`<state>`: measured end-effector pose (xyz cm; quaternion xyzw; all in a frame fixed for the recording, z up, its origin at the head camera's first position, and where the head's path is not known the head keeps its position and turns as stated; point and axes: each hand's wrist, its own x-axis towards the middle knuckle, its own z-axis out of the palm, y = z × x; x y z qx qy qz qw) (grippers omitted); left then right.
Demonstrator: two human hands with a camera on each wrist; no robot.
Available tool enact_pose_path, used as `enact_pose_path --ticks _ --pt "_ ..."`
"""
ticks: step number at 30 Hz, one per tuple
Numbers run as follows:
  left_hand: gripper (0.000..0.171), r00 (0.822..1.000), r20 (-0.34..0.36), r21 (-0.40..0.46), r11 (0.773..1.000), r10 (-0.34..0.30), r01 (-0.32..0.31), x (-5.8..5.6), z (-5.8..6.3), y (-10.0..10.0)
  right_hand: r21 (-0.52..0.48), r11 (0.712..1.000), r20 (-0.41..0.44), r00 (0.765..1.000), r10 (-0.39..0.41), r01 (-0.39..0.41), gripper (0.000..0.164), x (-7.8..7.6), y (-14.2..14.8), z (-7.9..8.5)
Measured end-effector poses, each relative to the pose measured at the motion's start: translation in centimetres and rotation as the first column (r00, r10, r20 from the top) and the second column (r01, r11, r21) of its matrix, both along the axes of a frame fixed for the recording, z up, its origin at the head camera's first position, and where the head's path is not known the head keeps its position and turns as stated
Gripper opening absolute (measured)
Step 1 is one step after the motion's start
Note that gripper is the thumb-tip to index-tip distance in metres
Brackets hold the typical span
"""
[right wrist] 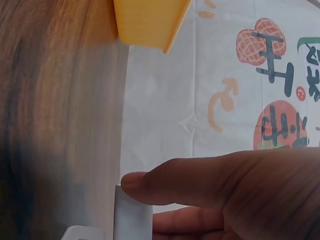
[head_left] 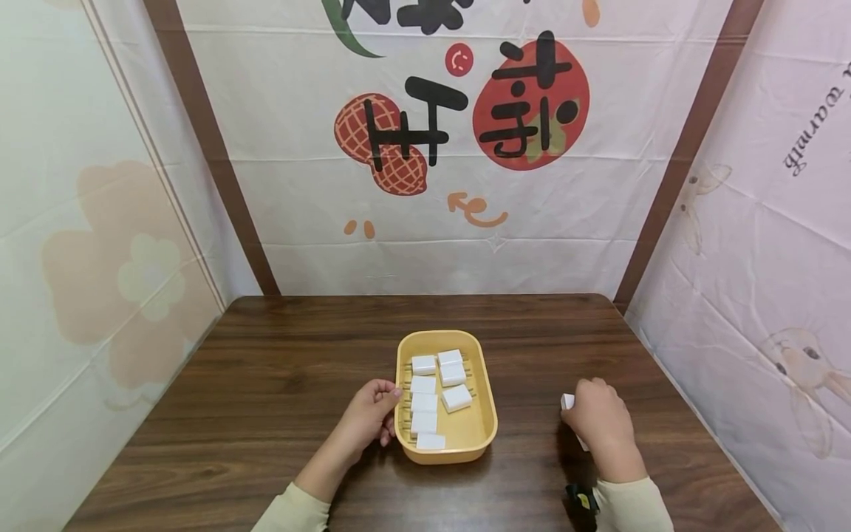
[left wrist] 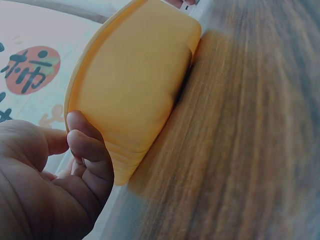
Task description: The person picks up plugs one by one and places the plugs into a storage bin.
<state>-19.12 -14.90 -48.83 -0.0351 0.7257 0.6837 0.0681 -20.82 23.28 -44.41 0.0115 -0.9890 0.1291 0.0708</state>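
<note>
A yellow plastic tray (head_left: 468, 436) stands mid-table, holding several white plug adapters (head_left: 423, 404) with metal prongs, most lined up along its left side. My left hand (head_left: 372, 414) pinches the tray's left rim between thumb and fingers; the left wrist view shows this grip on the yellow wall (left wrist: 130, 75) up close. To the right of the tray, my right hand (head_left: 601, 417) is low over the table and grips a white block (right wrist: 132, 217) under the thumb. Another white piece (right wrist: 84, 233) with a rounded edge lies beside it, partly cut off. Most of the held block is hidden by the hand.
The dark wood table (head_left: 306, 340) reaches back to a printed white cloth (head_left: 299, 222), with more cloth along both sides. A small black item with a yellow mark (head_left: 583, 499) is by the right wrist.
</note>
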Motion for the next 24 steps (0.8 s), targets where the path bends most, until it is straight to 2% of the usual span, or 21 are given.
enact_pose_path --ticks 10,24 --pt "0.024 1.0 -0.01 -0.002 1.0 -0.009 0.009 -0.1 -0.1 -0.1 0.005 0.999 -0.031 0.998 0.054 -0.054 0.025 0.2 -0.7 1.1" --pt "0.025 1.0 -0.022 -0.007 1.0 -0.008 0.008 -0.1 -0.2 0.0 -0.013 0.994 -0.006 0.994 0.112 -0.112 0.03 0.1 -2.1 2.3"
